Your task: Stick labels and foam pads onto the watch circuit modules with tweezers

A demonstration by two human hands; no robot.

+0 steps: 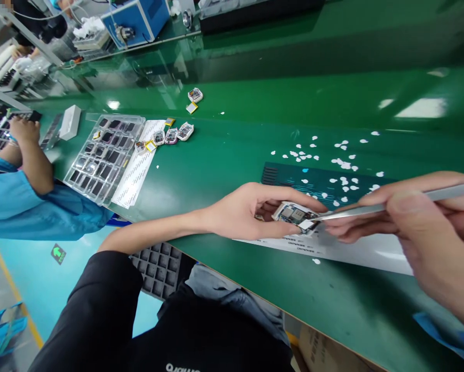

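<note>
Between the thumb and fingers of my left hand (247, 212) is a small electronic device (293, 213), a white housing with its circuit board exposed. My right hand (413, 222) grips metal tweezers (355, 212), their tips touching the board near a small white patch. Whether the tips pinch that patch I cannot tell. Below both hands lies a white printed sheet (355, 250). Just beyond them a dark green mat (286, 175) carries many small white round stickers (344, 165), with more scattered on the green table around it.
Several similar open devices (185, 131) and yellow-edged batteries (192, 107) lie left of centre. A clear compartment tray (100, 155) of dark parts stands farther left, near a co-worker's arm in a blue sleeve (34, 201). A blue box-shaped machine (139, 23) is at the back.
</note>
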